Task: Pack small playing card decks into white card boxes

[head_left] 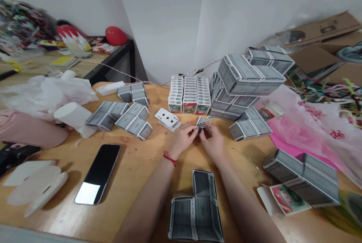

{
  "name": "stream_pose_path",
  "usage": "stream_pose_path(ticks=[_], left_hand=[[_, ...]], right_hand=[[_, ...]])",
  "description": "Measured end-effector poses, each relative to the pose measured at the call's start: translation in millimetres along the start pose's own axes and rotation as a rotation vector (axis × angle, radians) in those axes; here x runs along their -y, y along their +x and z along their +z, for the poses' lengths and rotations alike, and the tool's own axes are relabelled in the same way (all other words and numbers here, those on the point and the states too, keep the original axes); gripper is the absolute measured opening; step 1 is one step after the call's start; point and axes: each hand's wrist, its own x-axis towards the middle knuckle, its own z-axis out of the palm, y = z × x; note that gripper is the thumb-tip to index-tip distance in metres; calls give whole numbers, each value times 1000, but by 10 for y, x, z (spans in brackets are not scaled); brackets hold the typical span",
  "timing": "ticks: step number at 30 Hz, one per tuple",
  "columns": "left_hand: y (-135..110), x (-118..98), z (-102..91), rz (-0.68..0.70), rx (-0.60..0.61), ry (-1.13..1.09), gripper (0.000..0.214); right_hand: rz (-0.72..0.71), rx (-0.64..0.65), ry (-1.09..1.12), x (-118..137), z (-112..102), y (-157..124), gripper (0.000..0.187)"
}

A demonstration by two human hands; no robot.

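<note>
Over the middle of the table, my left hand [184, 137] and my right hand [211, 139] are close together, fingers closed on a small playing card [201, 127]. It looks bent, and my fingers cover much of it. A red string bracelet [170, 158] is on my left wrist. Just left of my left hand lies a loose stack of playing cards [166, 118], a spade card face up on top. Between my forearms stands an L-shaped block made of grey-backed cards [195, 209]. Beyond my fingers are rows of card packs [189, 92].
More card blocks stand at the left [134, 120] and in a tall pile [249, 75] at the back right. A phone [98, 173] lies left of my arms. An opened card box [285, 199] sits at the right, near pink plastic wrapping [308, 122].
</note>
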Motion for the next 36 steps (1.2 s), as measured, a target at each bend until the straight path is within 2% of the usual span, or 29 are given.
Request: stream_pose_path(ticks=[5, 9, 14, 19, 22, 29, 36], left_hand=[[3, -3, 39, 25, -9, 0, 17], [4, 2, 72, -5, -31, -14, 18], [24, 24, 81, -38, -61, -36, 18], [31, 19, 62, -31, -114, -21, 18], [29, 12, 55, -21, -129, -10, 18], [39, 27, 56, -26, -159, -1, 18], [42, 21, 61, -50, -152, -11, 17]], right_hand=[[-16, -40, -183, 31, -7, -12, 34], [-11, -37, -236, 37, -24, -12, 37], [-1, -43, -161, 53, -67, -14, 35], [-26, 10, -43, 89, -60, -19, 33], [-8, -9, -30, 103, -43, -18, 27], [-47, 51, -43, 108, -32, -19, 28], [12, 50, -29, 69, -30, -24, 28]])
